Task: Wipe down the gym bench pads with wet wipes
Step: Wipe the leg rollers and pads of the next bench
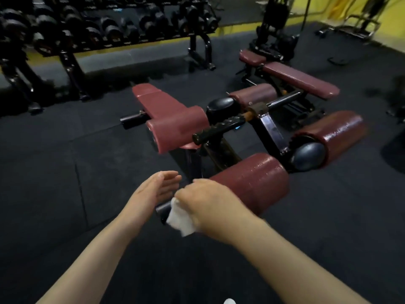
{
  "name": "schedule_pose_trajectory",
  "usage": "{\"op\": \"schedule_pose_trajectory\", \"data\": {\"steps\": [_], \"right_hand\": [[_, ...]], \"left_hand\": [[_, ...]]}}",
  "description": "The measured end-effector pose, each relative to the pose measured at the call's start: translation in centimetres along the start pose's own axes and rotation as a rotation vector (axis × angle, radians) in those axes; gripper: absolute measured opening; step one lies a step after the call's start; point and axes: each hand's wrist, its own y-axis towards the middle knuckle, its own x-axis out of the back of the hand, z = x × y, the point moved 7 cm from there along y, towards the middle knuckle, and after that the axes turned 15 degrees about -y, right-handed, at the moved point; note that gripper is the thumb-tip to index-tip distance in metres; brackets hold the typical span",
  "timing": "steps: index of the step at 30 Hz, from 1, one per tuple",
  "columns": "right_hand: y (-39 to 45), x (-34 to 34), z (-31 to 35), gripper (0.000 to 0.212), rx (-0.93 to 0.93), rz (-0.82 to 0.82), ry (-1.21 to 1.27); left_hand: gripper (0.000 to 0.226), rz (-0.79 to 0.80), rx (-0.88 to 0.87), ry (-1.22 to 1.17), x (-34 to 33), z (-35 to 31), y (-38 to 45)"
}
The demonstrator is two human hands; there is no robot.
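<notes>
A maroon gym bench stands on the dark floor with a long seat pad (162,106) and several roller pads. The nearest roller pad (252,183) looks shiny and wet, as does the roller to its right (335,132). My right hand (203,200) is shut on a white wet wipe (180,218), held at the left end of the nearest roller, over its black end bar. My left hand (157,189) is open, fingers together, just left of the wipe and holding nothing.
A second maroon bench (300,80) stands behind on the right. A rack of black dumbbells (105,25) runs along the back left. A cable machine (274,25) and yellow wall are at the far right. Black rubber flooring (54,172) surrounds the bench.
</notes>
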Motion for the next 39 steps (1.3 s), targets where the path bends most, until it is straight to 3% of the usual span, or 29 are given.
{"op": "schedule_pose_trajectory", "data": {"steps": [3,6,9,11,14,17,20,24,27,30,34,37,39], "right_hand": [[-3.8,0.0,-5.1,0.042,-0.227,-0.157,0.191],[-8.3,-0.6,-10.3,0.046,-0.474,-0.319,0.104],[-12.3,-1.6,-14.3,0.054,-0.762,-0.325,0.048],[-13.5,-1.9,-14.9,0.057,-0.847,-0.36,0.098],[-12.3,-1.6,-12.3,0.06,-0.76,-0.444,0.251],[-11.0,-0.9,-9.3,0.044,-0.724,-0.457,0.383],[-9.9,0.0,-6.8,0.019,-0.594,-0.454,0.544],[-8.0,1.0,-4.3,0.018,-0.348,-0.463,0.354],[-7.9,0.9,-7.4,0.011,-0.556,-0.506,0.203],[-8.5,0.3,-12.4,0.018,-0.78,-0.494,0.077],[-9.3,0.7,-17.4,0.027,-0.972,-0.371,0.034],[-8.1,2.4,-13.8,0.007,-0.811,-0.331,-0.108],[-7.4,3.1,-8.0,0.006,-0.608,-0.445,-0.041]], "left_hand": [[0.033,0.151,-0.014,0.046,-1.9,-0.6,-0.2],[0.025,0.276,-0.024,0.172,-4.4,-1.0,-0.4],[0.023,0.221,-0.013,0.257,-5.4,-0.9,-0.3],[0.022,0.185,0.038,0.294,-5.5,-0.4,0.0],[0.031,0.154,0.133,0.249,-5.6,0.6,0.2],[0.048,0.071,0.165,0.203,-5.7,1.5,-0.1],[0.048,-0.056,-0.006,0.157,-5.8,0.5,-0.8],[0.056,-0.063,-0.25,0.054,-7.3,-3.0,-2.1],[0.048,-0.016,-0.34,0.077,-9.3,-3.8,-3.2],[0.036,-0.122,-0.401,0.061,-7.9,-3.2,-4.6],[0.029,-0.203,-0.224,0.146,-4.4,-0.8,-5.6],[0.027,-0.176,-0.142,0.176,-3.1,0.5,-5.6],[0.027,-0.155,-0.124,0.172,-2.8,0.6,-5.1]]}}
